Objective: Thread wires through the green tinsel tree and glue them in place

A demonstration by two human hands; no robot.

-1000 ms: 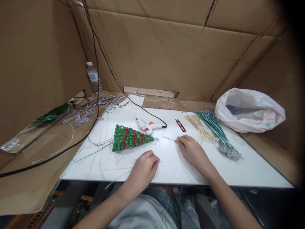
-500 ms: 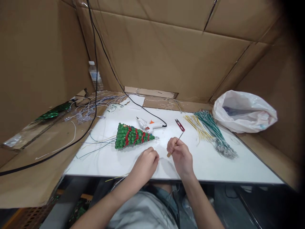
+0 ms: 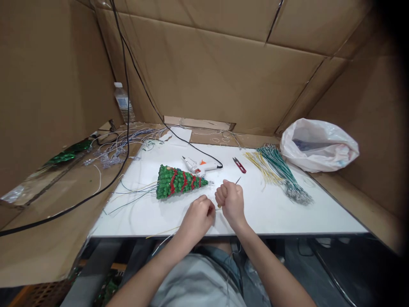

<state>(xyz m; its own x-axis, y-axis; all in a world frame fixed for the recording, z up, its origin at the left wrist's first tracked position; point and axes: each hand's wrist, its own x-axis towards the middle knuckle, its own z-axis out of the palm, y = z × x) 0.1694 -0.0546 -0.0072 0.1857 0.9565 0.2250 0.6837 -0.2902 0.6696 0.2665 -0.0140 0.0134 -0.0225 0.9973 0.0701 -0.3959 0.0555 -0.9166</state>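
Note:
My right hand is closed round a slim metal pick; its shaft sticks out past the top of the fist, and a yellowish end shows below. Close beside it, my left hand is closed with fingers pinched on a thin pale wire, a short stretch of which spans the gap between the hands. Yellow and white wires trail out by the left wrist over the table's front edge. Just beyond the left hand lies a small green Christmas tree with red garland, its wires spreading leftward.
Behind the tree rests a white glue gun with a black cord. Red thread snips, yellow wires and a green wire bundle lie to the right, near a white plastic bag. A bottle stands back left. Cardboard walls surround the white table.
My right hand has turned its fist over and come closer to my left hand, so the pick shows less of its length. The view has shifted slightly.

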